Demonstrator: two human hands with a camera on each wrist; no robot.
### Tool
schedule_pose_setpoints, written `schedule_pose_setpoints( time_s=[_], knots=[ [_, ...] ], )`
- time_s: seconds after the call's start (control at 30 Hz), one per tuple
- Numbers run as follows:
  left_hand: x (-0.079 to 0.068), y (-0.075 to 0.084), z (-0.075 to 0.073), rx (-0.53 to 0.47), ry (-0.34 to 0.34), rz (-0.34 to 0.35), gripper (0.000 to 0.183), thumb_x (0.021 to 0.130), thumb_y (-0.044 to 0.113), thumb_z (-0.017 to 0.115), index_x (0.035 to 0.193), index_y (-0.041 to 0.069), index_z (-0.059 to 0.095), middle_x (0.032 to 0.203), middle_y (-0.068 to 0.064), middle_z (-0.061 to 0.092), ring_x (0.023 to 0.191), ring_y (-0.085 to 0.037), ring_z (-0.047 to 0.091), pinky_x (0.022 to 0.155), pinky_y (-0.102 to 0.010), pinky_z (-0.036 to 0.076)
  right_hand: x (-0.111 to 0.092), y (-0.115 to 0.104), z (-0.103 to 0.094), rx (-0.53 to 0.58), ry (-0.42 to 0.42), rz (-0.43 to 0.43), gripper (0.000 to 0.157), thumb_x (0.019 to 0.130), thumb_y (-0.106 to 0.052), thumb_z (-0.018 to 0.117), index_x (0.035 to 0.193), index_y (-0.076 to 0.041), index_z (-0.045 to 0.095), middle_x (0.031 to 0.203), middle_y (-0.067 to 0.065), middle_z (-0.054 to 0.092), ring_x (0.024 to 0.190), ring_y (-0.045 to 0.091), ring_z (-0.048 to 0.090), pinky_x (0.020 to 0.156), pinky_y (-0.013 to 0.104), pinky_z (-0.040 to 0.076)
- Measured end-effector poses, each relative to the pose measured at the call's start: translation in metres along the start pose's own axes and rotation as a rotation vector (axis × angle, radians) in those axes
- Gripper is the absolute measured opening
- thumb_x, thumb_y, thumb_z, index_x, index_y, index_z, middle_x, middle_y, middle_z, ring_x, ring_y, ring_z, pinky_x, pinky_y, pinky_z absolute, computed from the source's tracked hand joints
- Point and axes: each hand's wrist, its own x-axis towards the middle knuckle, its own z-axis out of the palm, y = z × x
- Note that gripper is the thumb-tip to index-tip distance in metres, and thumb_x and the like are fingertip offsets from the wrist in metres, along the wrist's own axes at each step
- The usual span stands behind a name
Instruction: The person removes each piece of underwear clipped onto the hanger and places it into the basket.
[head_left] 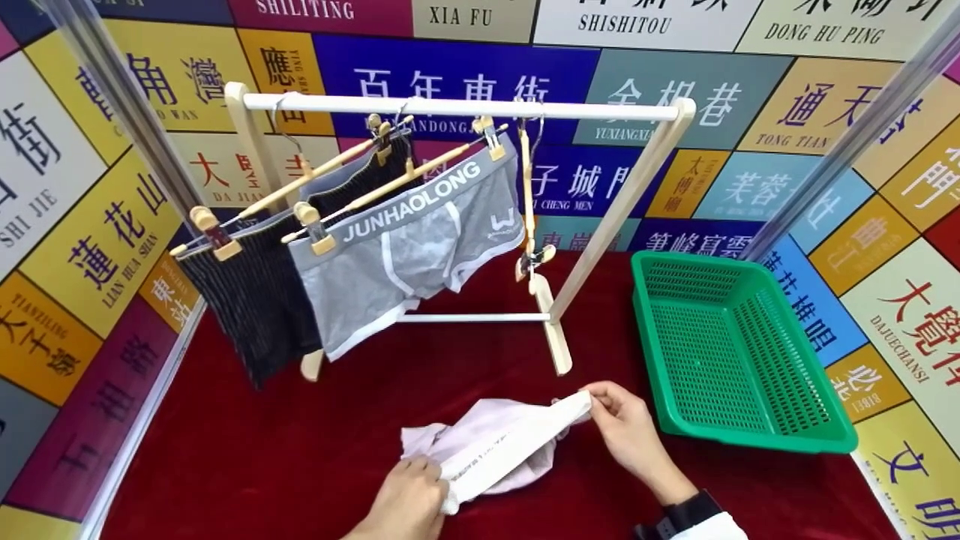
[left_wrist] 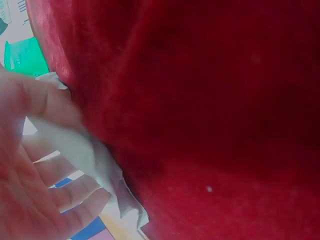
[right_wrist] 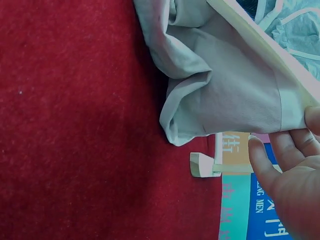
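With my left hand (head_left: 409,493) and right hand (head_left: 626,421) I pinch opposite ends of the white waistband (head_left: 517,454) on the pale pink underwear (head_left: 499,417), lower centre of the frame, likely light and limp, best held by that firmer band.

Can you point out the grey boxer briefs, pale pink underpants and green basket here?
Grey boxer briefs (head_left: 420,251): head view, on the front panel.
Pale pink underpants (head_left: 517,454): head view, on the white waistband.
Green basket (head_left: 736,367): head view, on the perforated floor.

hands (head_left: 411,489) (head_left: 626,426) gripping pale garment (head_left: 517,451), clothes rack (head_left: 619,206), green basket (head_left: 739,356)
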Motion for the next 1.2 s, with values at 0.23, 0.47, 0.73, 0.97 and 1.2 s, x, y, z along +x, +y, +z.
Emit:
schedule_pose_setpoints(
  time_s=[0.23,0.47,0.73,0.97,1.2],
  knots=[
    [0.007,-0.010,-0.007,-0.353,0.183,-0.192,0.018,0.066,0.002,0.080,0.073,0.014,0.068,0.078,0.007,0.064,0.080,-0.014,0.058,0.075,-0.034,0.052,-0.002,-0.006,-0.008,0.016,0.032,0.017,0.010,0.098,0.008,0.064,0.104,0.005,0.071,0.089,0.010,0.074,0.075,0.016,0.064,0.067,0.022,0.049],
    [0.028,-0.017,-0.029,-0.880,0.312,-0.531,0.025,0.084,-0.009,0.071,0.085,0.015,0.073,0.084,0.006,0.071,0.076,-0.008,0.062,0.068,-0.025,0.053,0.001,-0.016,-0.015,0.081,0.074,0.048,0.012,0.099,0.009,0.060,0.107,0.008,0.068,0.084,0.007,0.071,0.072,0.013,0.062,0.064,0.023,0.049],
    [0.046,-0.022,-0.047,-1.145,0.348,-0.731,0.012,0.094,-0.004,0.065,0.094,0.004,0.074,0.085,-0.004,0.070,0.076,-0.010,0.063,0.067,-0.022,0.054,0.004,-0.024,-0.019,0.105,0.103,0.054,0.012,0.099,-0.002,0.070,0.107,0.007,0.068,0.073,0.003,0.058,0.064,0.010,0.053,0.055,0.019,0.042],
    [0.056,-0.030,-0.057,-1.208,0.407,-0.758,0.007,0.097,0.001,0.070,0.091,-0.002,0.071,0.081,-0.007,0.067,0.073,-0.009,0.059,0.065,-0.020,0.049,0.004,-0.027,-0.028,0.091,0.032,0.158,0.041,0.086,0.003,0.082,0.125,0.008,0.070,0.077,0.007,0.061,0.063,0.009,0.050,0.052,0.017,0.038],
    [0.063,-0.030,-0.067,-1.238,0.428,-0.824,0.008,0.098,0.003,0.070,0.098,-0.004,0.074,0.083,-0.011,0.070,0.071,-0.010,0.060,0.062,-0.020,0.049,0.003,-0.031,-0.034,0.186,-0.165,0.255,0.059,0.092,0.003,0.076,0.143,0.016,0.050,0.104,0.012,0.070,0.089,0.014,0.067,0.075,0.023,0.057]
  ],
)
